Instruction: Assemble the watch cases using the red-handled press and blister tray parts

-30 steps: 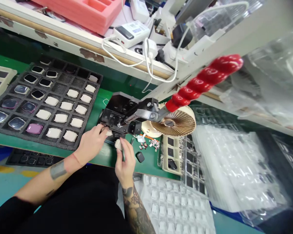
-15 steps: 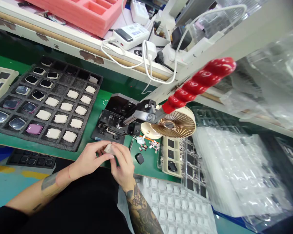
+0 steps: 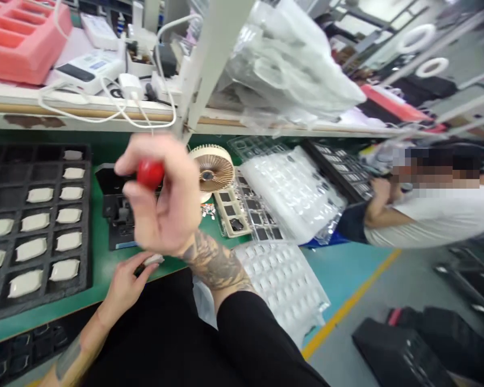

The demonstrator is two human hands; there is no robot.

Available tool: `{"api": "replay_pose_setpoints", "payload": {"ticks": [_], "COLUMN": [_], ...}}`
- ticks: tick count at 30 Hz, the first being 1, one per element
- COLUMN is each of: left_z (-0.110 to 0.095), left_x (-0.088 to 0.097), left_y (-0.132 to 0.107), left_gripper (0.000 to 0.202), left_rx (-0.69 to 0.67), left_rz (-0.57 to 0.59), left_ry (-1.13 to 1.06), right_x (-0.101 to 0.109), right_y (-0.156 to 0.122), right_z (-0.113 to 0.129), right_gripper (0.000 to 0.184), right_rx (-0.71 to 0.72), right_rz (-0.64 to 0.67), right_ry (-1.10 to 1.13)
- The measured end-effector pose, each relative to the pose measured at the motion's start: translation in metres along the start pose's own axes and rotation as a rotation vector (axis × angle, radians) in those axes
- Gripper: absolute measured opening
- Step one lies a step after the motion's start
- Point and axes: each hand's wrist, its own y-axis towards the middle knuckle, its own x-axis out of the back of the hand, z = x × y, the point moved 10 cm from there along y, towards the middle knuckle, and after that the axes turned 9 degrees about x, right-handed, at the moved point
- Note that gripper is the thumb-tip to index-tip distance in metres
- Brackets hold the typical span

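The blurred right hand (image 3: 167,207) curls its fingers around a glossy red rounded handle (image 3: 150,173), in front of a black metal press (image 3: 118,208); the left hand (image 3: 124,282), nearly closed, pinches a small off-white rounded piece (image 3: 154,259) between thumb and fingers near the green tabletop (image 3: 101,258), right of a dark grey compartmented foam tray (image 3: 86,236)
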Motion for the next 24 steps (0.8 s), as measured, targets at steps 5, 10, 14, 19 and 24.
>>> {"api": "replay_pose_setpoints", "payload": {"ticks": [5, 10, 14, 19, 24], "left_z": [0.001, -0.007, 0.011, 0.018, 0.009], "left_x": [0.025, 0.03, 0.025, 0.001, -0.03], "left_y": [-0.011, -0.013, -0.008, 0.004, 0.012], "left_gripper": [0.025, 0.012, 0.024, 0.044, 0.045], "left_rx": [-0.131, -0.156, 0.03, 0.199, 0.141], "left_rz": [-0.175, -0.212, -0.181, -0.113, -0.029], "left_ry": [0.124, -0.011, -0.241, -0.239, -0.208], "right_x": [-0.011, 0.036, 0.159, 0.251, 0.257], "right_y": [-0.088, -0.133, -0.164, -0.221, -0.227], "right_z": [0.023, 0.0, -0.075, -0.227, -0.296], "right_gripper": [0.014, 0.026, 0.02, 0.042, 0.045], "right_rx": [0.284, 0.135, -0.283, -0.896, -0.868], "right_rz": [-0.016, 0.051, -0.067, 0.585, 0.899], "right_ry": [-0.288, -0.42, -0.639, -0.923, -0.91]}}
